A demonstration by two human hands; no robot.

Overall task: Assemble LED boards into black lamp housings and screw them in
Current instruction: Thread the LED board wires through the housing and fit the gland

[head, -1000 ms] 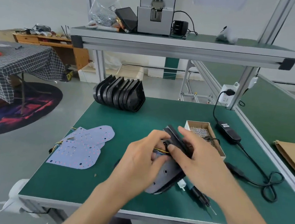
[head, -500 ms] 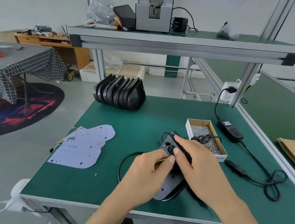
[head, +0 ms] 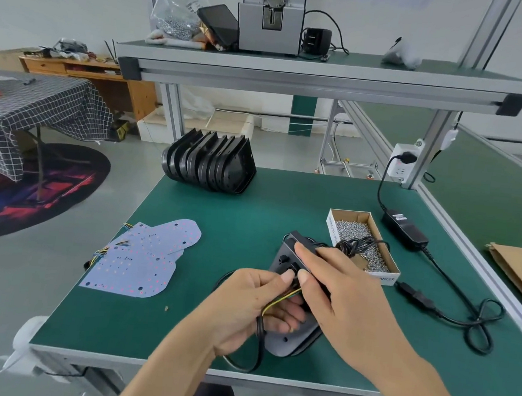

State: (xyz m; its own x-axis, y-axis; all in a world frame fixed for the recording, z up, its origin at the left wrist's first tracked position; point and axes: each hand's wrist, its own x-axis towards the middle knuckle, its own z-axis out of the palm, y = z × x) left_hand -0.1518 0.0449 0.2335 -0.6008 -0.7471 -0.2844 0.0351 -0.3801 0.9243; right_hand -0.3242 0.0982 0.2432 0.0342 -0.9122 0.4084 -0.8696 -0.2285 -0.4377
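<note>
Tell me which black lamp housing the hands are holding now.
The single black plastic lamp housing at the near table edge, gripped by both hands; the other housings stand stacked together at the far edge, untouched.

Near the table's right edge, the white side of my cardboard screw box point(head: 363, 242) shows black print; I can read only the letters "ANCER" at its near corner. The power adapter point(head: 404, 230) carries a label too small to read.

The housing point(head: 285, 342) under the right hand point(head: 339, 296) looks like matt black plastic, and the table point(head: 234, 233) below it has a matt green mat. Left of the left hand point(head: 244, 307), the LED boards point(head: 143, 260) look smooth and pale, and beyond the right hand, a brown cardboard box point(head: 374, 226) holds shiny metal screws point(head: 357, 234).
</note>
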